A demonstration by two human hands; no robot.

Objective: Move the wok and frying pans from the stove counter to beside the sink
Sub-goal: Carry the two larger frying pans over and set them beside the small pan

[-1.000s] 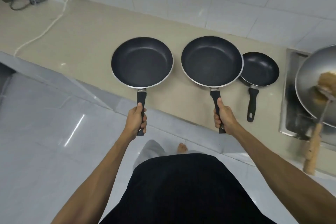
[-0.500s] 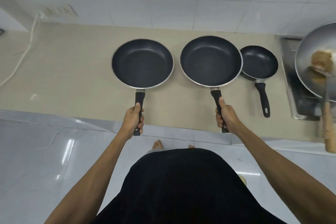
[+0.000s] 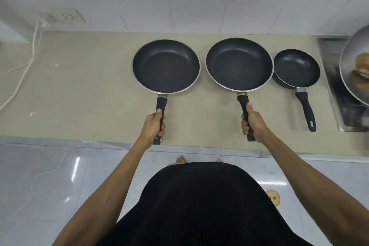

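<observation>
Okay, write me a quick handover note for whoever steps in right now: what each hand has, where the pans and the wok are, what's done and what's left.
Left hand: grip closed on the handle of the left large pan.
Right hand: grip closed on the handle of the middle large pan.
Both pans are over the beige counter; whether they are lifted or resting cannot be told.
Small pan: on the counter at the right, untouched, its rim close to or touching the middle pan.
Wok: at the right edge, over the steel basin, something brown inside.
Done: wok and small pan look placed.
Left: set down both large pans, release.
</observation>
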